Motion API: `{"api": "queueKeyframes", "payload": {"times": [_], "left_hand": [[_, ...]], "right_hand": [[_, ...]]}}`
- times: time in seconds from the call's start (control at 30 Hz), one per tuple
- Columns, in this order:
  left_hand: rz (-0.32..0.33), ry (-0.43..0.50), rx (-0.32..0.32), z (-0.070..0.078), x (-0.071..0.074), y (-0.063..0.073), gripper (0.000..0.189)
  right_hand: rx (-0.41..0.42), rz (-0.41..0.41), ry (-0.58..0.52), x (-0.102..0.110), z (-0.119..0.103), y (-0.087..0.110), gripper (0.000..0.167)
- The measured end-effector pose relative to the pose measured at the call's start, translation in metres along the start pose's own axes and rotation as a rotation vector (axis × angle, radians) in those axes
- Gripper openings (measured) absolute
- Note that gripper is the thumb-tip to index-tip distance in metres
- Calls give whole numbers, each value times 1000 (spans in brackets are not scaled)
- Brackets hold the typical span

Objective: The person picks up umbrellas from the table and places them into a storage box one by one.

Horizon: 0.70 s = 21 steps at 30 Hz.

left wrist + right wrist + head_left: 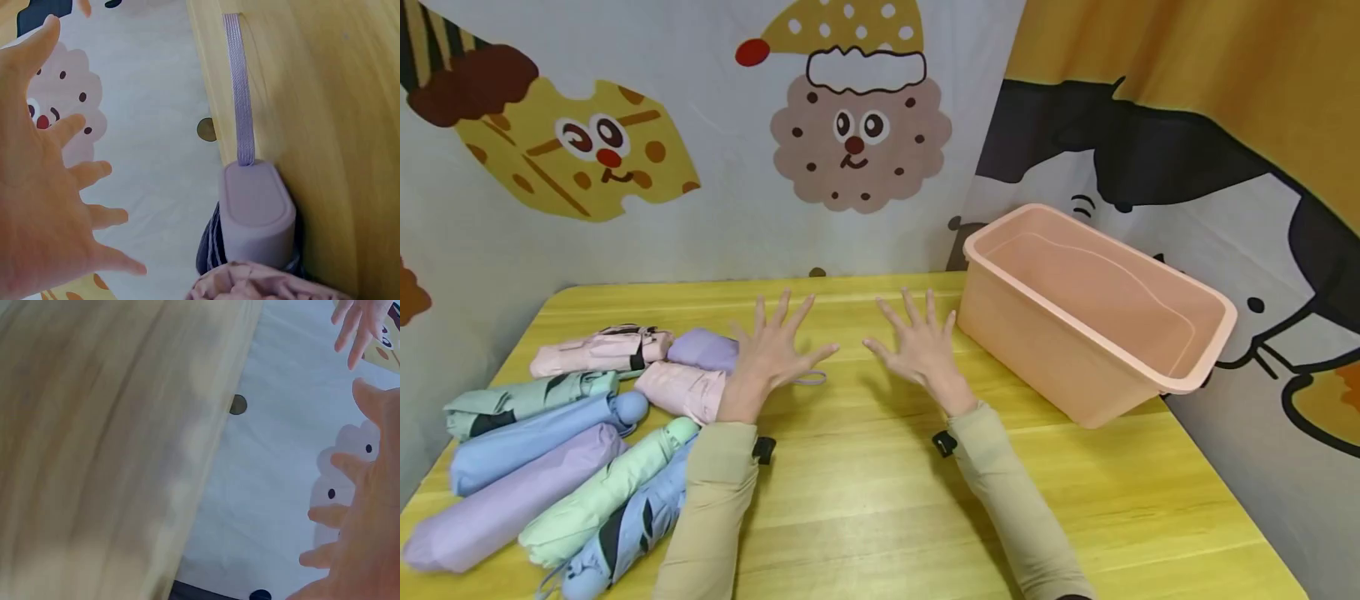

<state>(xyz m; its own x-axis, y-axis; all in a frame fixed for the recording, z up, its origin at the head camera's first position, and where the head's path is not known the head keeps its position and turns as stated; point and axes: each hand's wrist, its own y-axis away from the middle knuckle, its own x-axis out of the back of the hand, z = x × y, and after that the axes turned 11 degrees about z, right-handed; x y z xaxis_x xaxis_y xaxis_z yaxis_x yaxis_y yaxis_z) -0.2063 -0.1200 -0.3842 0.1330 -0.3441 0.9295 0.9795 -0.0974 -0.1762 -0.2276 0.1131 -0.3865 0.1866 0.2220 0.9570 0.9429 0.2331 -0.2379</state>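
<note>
"What lies nearest?"

"By the left sleeve [711,508], a blue umbrella [658,508] with black patches, then a mint umbrella [606,496] and a long purple umbrella [516,500] — all folded, on the wooden table [842,517]."

"And the hands?"

"Farther out, the left hand [769,358] and right hand [921,350] are raised above the table, apart, fingers spread. Near the left one lie a pink umbrella [683,390] and a shorter purple umbrella [703,348] with a loop [239,87]."

"Beyond?"

"A peach bin [1037,358] on the right — then cartoon-printed cloth [715,246] behind."
</note>
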Motion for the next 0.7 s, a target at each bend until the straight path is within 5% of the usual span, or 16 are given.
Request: {"api": "queueKeyframes", "payload": {"times": [0.23, 0.47, 0.57, 0.7], "left_hand": [[75, 18, -32, -2, 17, 5, 69], [66, 44, -61, -11, 43, 29, 55], [13, 31, -53, -17, 54, 40, 54], [-94, 12, -41, -29, 66, 47, 54]], "right_hand": [[95, 346, -13, 46, 22, 10, 51], [44, 674, -37, 113, 72, 39, 30], [-52, 699, -12, 138, 95, 55, 31], [-230, 619, 22, 164, 127, 76, 38]]}}
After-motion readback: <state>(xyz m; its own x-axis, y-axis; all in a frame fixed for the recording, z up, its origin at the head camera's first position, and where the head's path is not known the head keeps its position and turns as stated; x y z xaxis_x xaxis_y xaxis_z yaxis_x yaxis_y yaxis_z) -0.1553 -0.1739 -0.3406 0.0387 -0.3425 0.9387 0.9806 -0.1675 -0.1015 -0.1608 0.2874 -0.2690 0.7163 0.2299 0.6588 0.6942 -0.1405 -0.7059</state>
